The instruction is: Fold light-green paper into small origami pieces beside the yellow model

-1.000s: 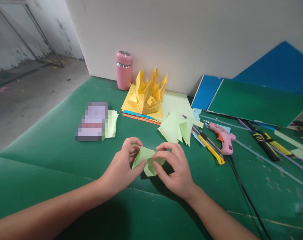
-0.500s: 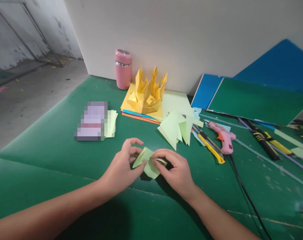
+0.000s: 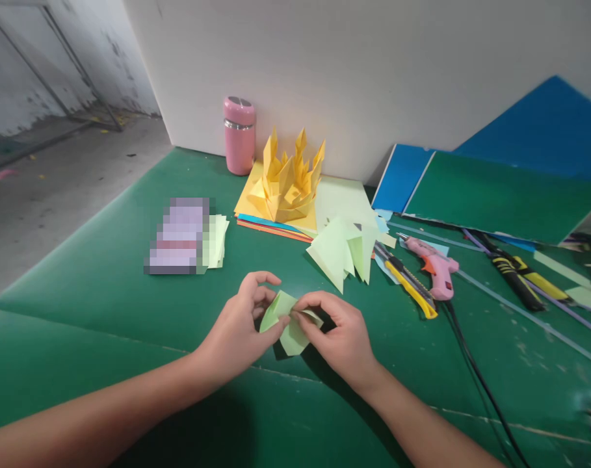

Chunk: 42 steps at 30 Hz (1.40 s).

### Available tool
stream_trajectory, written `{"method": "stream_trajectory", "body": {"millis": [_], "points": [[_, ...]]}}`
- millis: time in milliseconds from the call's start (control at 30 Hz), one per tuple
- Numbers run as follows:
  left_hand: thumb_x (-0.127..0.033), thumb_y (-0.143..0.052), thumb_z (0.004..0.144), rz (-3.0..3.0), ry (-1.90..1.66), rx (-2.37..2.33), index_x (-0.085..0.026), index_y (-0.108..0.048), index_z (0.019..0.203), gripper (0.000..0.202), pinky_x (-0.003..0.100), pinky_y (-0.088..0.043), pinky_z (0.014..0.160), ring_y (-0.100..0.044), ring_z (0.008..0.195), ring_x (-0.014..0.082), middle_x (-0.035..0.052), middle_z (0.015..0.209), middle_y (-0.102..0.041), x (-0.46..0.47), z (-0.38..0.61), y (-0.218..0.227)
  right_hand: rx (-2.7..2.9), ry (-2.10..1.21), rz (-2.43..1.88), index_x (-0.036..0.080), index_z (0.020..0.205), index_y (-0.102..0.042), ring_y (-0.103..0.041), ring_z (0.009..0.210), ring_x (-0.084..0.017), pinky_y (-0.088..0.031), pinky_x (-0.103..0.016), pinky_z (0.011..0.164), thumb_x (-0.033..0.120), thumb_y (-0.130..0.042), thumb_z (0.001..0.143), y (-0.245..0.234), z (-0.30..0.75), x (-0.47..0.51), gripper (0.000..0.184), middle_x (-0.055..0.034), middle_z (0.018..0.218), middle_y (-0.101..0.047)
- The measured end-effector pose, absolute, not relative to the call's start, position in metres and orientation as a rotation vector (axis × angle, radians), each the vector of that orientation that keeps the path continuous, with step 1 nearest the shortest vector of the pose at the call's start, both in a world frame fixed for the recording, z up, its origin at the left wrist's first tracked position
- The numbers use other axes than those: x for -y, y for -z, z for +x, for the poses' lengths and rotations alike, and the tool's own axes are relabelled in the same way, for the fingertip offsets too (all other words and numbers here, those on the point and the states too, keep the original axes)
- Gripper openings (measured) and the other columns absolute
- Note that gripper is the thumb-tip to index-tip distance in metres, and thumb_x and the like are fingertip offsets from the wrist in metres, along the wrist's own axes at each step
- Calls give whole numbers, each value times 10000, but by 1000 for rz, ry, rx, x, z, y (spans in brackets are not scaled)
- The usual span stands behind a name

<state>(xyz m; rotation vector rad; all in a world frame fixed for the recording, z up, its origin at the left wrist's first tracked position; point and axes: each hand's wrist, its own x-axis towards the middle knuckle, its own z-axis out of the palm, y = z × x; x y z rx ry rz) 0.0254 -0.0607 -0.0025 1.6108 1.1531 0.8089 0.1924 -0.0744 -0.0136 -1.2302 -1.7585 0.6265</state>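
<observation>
A small piece of light green folded paper is held just above the green table, between my two hands. My left hand grips its left side, the thumb pressed on the front and the fingers curled behind. With thumb and forefinger my right hand pinches the paper's upper right part. The fold under the right fingertips is partly hidden. Beyond the hands lie several light green folded paper pieces. Farther back, a yellow folded-paper crown shape stands on a stack of coloured paper.
A pink flask stands by the wall. To the right lie a yellow utility knife, a pink glue gun with its cord, black-and-yellow tools and coloured boards. At left, a blurred-out rectangular item rests beside green paper slips.
The lower part of the folded paper has tilted slightly down and left. My hands keep their hold, the fingers shifting only a little.
</observation>
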Motion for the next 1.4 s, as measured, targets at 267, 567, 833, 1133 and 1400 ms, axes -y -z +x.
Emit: {"method": "stream_trajectory", "body": {"millis": [267, 567, 833, 1133, 1400], "points": [[-191, -539, 761, 1591, -850, -1136, -226, -388, 1038, 318, 206, -435, 573, -548, 620, 104, -68, 716, -520, 61, 28, 0, 1709, -686, -1252, 205, 748, -601, -579, 620, -137, -450, -240, 576, 179, -571, 802, 14, 190, 76, 68, 6, 678, -639], [-184, -551, 734, 1573, -855, -1185, -230, -406, 993, 301, 219, -423, 545, -518, 589, 114, -70, 691, -496, 65, 29, -4, 1584, -809, -1245, 203, 869, -559, -608, 662, -138, -493, -239, 603, 198, -583, 788, 15, 184, 81, 85, -15, 766, -653], [-166, -533, 740, 1615, -828, -1210, -235, -400, 1017, 315, 229, -417, 566, -507, 580, 112, -75, 690, -490, 66, 28, -1, 1673, -727, -1298, 193, 690, -590, -493, 515, -114, -397, -224, 487, 195, -539, 767, 8, 185, 78, 92, 12, 593, -582], [-163, -533, 715, 1609, -828, -1211, -233, -407, 1000, 319, 222, -403, 541, -485, 559, 108, -82, 668, -454, 67, 31, -2, 1762, -636, -1290, 194, 662, -584, -497, 520, -122, -394, -226, 496, 186, -535, 725, 10, 185, 77, 80, 11, 587, -579], [-202, -554, 705, 1455, -873, -1227, -234, -411, 955, 290, 217, -421, 517, -500, 547, 108, -88, 644, -468, 61, 30, -5, 1685, -718, -1275, 203, 804, -680, -583, 580, -144, -458, -251, 542, 185, -526, 764, 11, 189, 77, 159, -17, 702, -691]]}}
